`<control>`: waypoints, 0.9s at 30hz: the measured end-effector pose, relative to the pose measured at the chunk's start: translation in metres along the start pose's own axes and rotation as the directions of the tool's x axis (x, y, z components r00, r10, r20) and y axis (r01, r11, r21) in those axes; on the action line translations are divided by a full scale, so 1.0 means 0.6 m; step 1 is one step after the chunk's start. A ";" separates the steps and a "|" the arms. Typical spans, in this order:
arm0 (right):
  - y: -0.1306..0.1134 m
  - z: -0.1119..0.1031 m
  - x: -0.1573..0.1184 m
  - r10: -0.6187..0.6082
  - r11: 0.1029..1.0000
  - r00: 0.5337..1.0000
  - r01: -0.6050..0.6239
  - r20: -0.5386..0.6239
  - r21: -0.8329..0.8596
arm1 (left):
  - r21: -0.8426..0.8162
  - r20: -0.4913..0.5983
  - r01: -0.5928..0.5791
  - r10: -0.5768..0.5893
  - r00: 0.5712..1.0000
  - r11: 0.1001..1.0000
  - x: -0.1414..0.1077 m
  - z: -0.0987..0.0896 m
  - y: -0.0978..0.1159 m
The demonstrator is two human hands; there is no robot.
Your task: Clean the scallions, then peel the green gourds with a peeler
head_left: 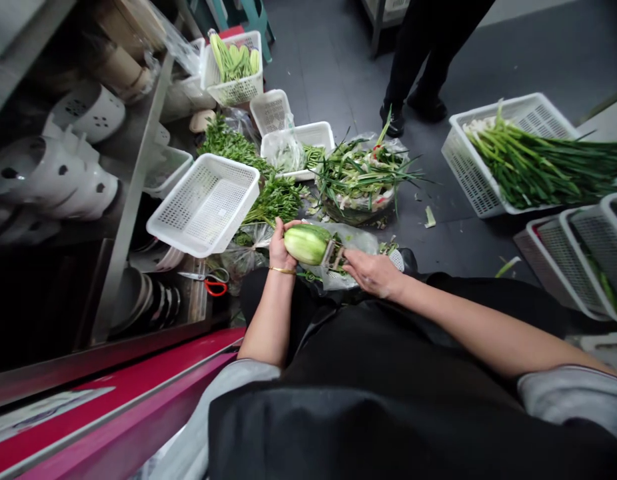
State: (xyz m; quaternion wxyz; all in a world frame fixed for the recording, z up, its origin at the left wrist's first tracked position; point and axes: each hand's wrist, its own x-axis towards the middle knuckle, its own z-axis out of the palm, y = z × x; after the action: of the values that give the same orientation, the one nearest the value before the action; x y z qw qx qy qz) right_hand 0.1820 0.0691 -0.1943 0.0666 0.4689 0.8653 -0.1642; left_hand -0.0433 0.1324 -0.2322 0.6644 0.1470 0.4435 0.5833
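Observation:
My left hand (pixel 281 251) is wrapped round one end of a thick green vegetable (pixel 305 244), which looks like a gourd or large cucumber. Pale stripes on it show where skin is off. My right hand (pixel 371 272) grips a peeler (pixel 332 256) whose head is at the other end of the vegetable; whether the blade touches it I cannot tell. Below both hands lies a clear plastic bag (pixel 356 237) with green scraps about it.
An empty white basket (pixel 203 207) stands left, above red-handled scissors (pixel 216 287) on a shelf. Leafy greens (pixel 283 197) and a heap of trimmings (pixel 363 173) lie ahead. Right, a basket (pixel 471 170) holds green onions (pixel 533 160). A person's legs (pixel 428 53) stand beyond.

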 end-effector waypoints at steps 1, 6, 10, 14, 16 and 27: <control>0.014 0.014 -0.004 0.026 1.000 0.999 -0.026 0.028 0.002 | 0.001 0.002 0.000 0.000 1.000 1.000 -0.001 0.000 0.001; 0.054 0.010 -0.023 0.104 0.994 0.994 -0.104 -0.032 0.014 | 0.196 0.028 -0.166 0.164 0.986 0.966 -0.018 0.004 0.003; -0.017 -0.065 0.022 -0.005 0.998 1.000 0.004 -0.015 -0.056 | 0.359 0.043 -0.251 0.253 0.966 0.899 -0.034 0.018 -0.006; -0.049 -0.058 0.042 -0.003 0.995 1.000 0.005 0.028 -0.096 | 0.376 0.060 -0.267 0.264 0.963 0.887 -0.037 0.016 -0.008; -0.025 -0.020 0.018 0.040 0.996 0.996 -0.033 0.079 -0.084 | 0.356 0.046 -0.254 0.254 0.966 0.899 -0.032 0.007 -0.005; -0.022 -0.063 0.015 0.058 0.998 0.998 -0.058 0.005 0.002 | 0.168 -0.007 -0.150 0.154 0.988 0.974 -0.012 0.005 -0.006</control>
State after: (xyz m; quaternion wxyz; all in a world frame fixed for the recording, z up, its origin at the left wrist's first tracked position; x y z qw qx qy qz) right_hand 0.1674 0.0829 -0.1582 0.0729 0.4937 0.8509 -0.1640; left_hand -0.0384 0.1260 -0.2301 0.5988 0.2299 0.4848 0.5946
